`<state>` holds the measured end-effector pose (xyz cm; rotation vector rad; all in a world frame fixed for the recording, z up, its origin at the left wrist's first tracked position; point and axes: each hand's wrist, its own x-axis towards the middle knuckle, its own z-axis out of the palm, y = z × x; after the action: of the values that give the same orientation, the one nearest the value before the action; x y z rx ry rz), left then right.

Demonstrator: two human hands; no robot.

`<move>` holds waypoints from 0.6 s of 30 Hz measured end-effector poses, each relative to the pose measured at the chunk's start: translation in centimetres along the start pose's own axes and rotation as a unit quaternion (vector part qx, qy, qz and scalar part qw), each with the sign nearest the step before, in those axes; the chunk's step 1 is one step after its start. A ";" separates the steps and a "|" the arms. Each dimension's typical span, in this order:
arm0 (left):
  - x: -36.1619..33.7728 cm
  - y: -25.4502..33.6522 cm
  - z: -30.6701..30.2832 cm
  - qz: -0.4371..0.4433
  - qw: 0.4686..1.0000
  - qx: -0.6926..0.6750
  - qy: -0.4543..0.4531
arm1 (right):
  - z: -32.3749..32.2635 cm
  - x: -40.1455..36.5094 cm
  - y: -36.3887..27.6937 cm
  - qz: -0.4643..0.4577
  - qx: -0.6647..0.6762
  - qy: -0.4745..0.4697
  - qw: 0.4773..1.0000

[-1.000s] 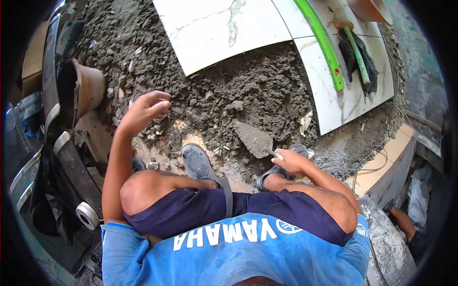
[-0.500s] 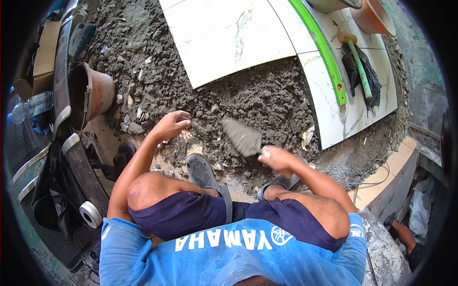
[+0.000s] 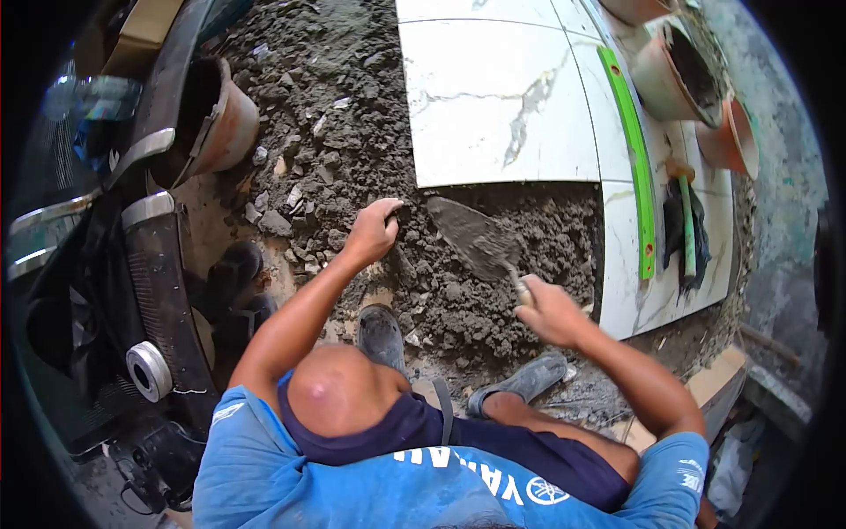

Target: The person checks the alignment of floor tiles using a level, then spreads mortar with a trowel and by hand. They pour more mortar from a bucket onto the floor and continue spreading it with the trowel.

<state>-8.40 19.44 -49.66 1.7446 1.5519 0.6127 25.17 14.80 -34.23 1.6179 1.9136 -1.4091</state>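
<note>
The right hand (image 3: 553, 315) grips the trowel (image 3: 474, 240), which slants forward-left toward the left hand (image 3: 373, 233) (curled, but whether empty I cannot tell).

The metal trowel (image 3: 476, 238) looks matt, the tiles (image 3: 502, 97) glossy and smooth, the mortar (image 3: 480, 317) rough.

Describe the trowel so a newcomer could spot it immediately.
Find the white marbled tiles, then the dark, crumbly mix beside their near edges. Over that mix, the right hand grips the trowel. Its leaf-shaped grey blade sets it apart from the long, straight green bar and the hammer farther right.
</note>
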 end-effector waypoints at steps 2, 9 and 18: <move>0.1 -0.2 -0.3 -0.010 0.994 -0.041 0.105 | 3.7 1.0 -1.8 -0.073 0.075 0.091 0.990; -1.9 -6.2 -4.5 -0.138 0.897 -0.069 0.415 | 15.8 5.1 -4.6 -0.034 0.187 0.105 0.976; -7.1 -12.5 -7.8 -0.262 0.827 0.077 0.491 | 12.8 9.9 -13.5 -0.061 0.353 0.058 0.932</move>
<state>-23.45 14.27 -53.58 0.9751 2.7062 1.2137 5.43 11.95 -40.96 1.9168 1.6778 -2.2867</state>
